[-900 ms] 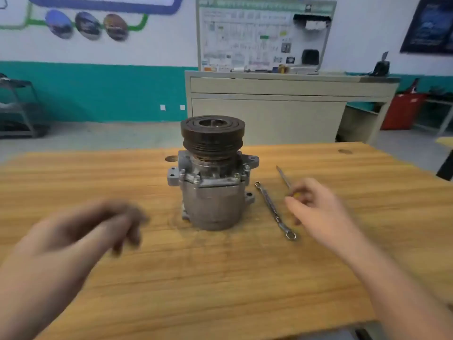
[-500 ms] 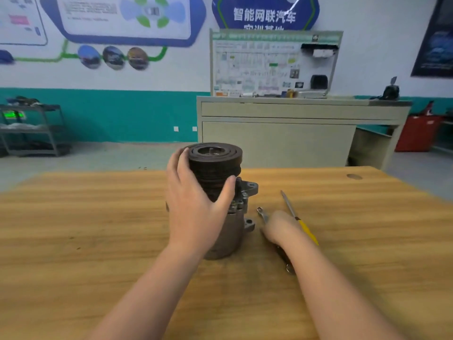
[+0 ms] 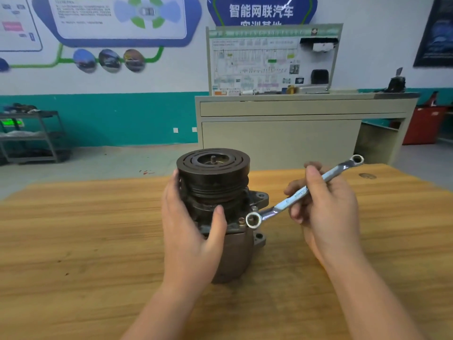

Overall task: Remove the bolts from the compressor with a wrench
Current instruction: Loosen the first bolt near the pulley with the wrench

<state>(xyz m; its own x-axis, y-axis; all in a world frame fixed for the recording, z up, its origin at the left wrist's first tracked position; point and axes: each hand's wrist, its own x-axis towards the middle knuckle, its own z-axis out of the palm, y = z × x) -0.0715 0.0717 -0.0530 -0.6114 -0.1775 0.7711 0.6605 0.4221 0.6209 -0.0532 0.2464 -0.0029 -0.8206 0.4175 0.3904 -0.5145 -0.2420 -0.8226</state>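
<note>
A grey compressor [image 3: 235, 253] with a dark grooved pulley [image 3: 213, 173] on top stands upright on the wooden table [image 3: 73, 241]. My left hand [image 3: 188, 231] grips its left side, thumb across the front below the pulley. My right hand [image 3: 326, 209] holds a shiny double ring wrench [image 3: 291, 196] by its shaft, tilted down to the left. The wrench's lower ring [image 3: 253, 220] hangs beside a small bolt [image 3: 241, 220] on the compressor's flange, at its right front. Another bolt [image 3: 255, 208] shows just behind it.
A beige workbench [image 3: 294, 126] with a wiring display board [image 3: 269, 60] stands behind the table. A metal shelf rack [image 3: 29, 136] is at the far left and a red cabinet [image 3: 426, 123] at the far right. A small dark hole [image 3: 367, 176] marks the table's far right.
My left hand has closed on the compressor. My right hand picked the wrench up off the table and brought its lower ring to the flange bolt. The camera has moved closer.
</note>
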